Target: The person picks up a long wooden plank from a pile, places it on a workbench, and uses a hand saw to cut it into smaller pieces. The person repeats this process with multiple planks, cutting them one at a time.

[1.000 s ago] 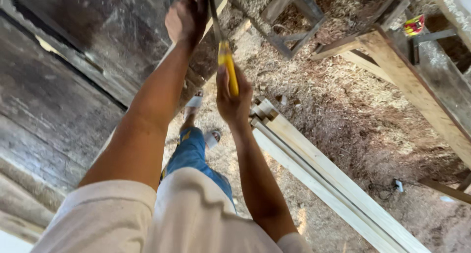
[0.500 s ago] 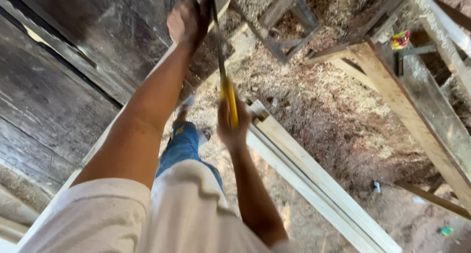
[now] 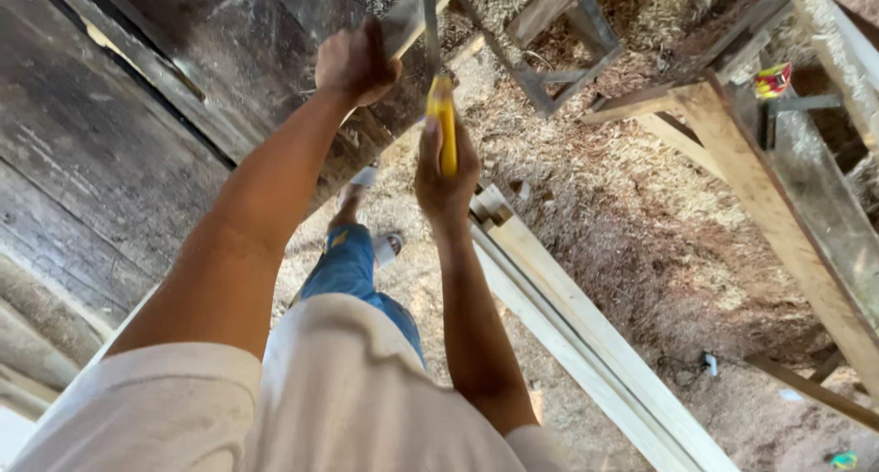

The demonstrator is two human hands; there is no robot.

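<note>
We hold dark plank (image 3: 275, 60) steady, left hand (image 3: 355, 65) clamped on its edge. Right hand (image 3: 446, 174) clamped on yellow-handled saw (image 3: 441, 124), blade upright at plank end. Sawing step, we judge; next stroke calls for firm brace, straight line. Pale boards (image 3: 586, 344) beside us on sawdust floor (image 3: 641, 216).

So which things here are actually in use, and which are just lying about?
In use:
- left hand gripping the dark plank
- right hand holding the yellow-handled saw, its blade against that plank

Lying about:
- pale stacked boards on the sawdust floor
- wooden trestle
- small red and yellow container
</note>
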